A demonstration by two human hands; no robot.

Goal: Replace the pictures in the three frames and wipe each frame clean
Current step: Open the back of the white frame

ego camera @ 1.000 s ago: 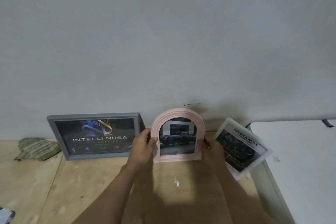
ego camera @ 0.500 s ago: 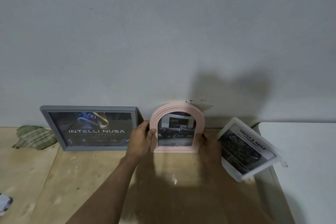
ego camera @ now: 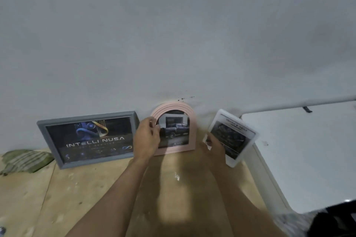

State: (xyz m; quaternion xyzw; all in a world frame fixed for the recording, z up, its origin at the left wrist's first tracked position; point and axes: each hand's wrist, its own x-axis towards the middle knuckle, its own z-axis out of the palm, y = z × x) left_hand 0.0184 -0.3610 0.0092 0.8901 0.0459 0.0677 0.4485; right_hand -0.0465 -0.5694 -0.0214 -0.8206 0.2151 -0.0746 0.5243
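Note:
Three frames lean on the wall at the back of a wooden table (ego camera: 81, 194). The grey frame (ego camera: 87, 138) with a dark "INTELLI NUSA" picture is on the left. In the middle stands the pink arched frame (ego camera: 184, 127) showing a dark pickup truck. My left hand (ego camera: 147, 138) grips its left edge. The tilted white frame (ego camera: 234, 136) with a dark poster is on the right. My right hand (ego camera: 213, 147) is off the pink frame, fingers loose at the white frame's lower left edge. It is blurred, so I cannot see whether it touches.
A green striped cloth (ego camera: 25, 159) lies at the far left by the wall. A white table (ego camera: 308, 152) adjoins on the right, with a dark object (ego camera: 335, 223) at its near corner. The grey wall stands close behind the frames.
My right hand has let go of the pink frame's right edge and moved right to the white frame. My left hand stays on the pink frame's left edge.

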